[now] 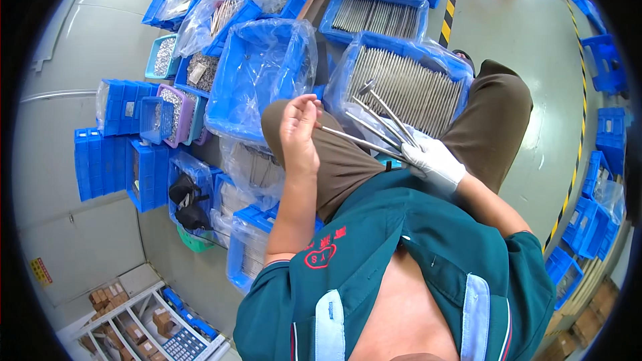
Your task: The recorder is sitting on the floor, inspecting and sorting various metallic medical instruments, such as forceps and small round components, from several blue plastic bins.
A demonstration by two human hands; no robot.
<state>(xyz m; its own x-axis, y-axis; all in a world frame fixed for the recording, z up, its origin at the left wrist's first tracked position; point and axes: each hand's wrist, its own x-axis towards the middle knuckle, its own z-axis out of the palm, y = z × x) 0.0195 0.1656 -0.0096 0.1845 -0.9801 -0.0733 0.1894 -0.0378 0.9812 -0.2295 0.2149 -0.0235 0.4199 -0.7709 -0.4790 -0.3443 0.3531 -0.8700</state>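
My right hand [435, 164], in a white glove, grips several thin metal rods [394, 124] that fan out over my lap. One rod carries a wider dark piece at its far end. Another reaches left, its tip close to my left hand [299, 130]. That bare hand is raised over my left thigh, thumb and fingers drawn together; whether anything small is between them is hidden. Just beyond the rods, a blue crate [348, 83] lined with clear plastic holds rows of similar metal rods [408, 87].
Left of it, a blue crate [212, 103] has a loose plastic liner. Another rod-filled crate [324, 23] stands farther off. Small tubs of metal parts [175, 117] and stacked blue bins [100, 164] are at left. Yellow-black tape [449, 17] marks the floor.
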